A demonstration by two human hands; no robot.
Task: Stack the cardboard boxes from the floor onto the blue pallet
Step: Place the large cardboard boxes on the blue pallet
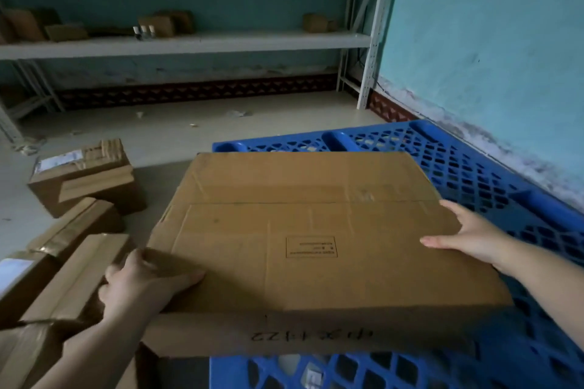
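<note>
A large flat cardboard box (313, 230) with a printed stamp on top and handwriting on its near side is over the blue plastic pallet (493, 174); its left part overhangs the pallet's left edge. My left hand (142, 281) grips the box's near left corner, thumb on top. My right hand (467, 237) grips the right edge, thumb lying across the top. Whether the box rests on the pallet or hangs just above it cannot be told. Several more cardboard boxes (85, 180) lie on the floor at the left.
A grey metal shelf rack (189, 41) with small boxes and bottles stands along the back wall. The teal wall (489, 41) borders the pallet on the right. Bare tiled floor (196, 133) with bits of litter lies between rack and pallet.
</note>
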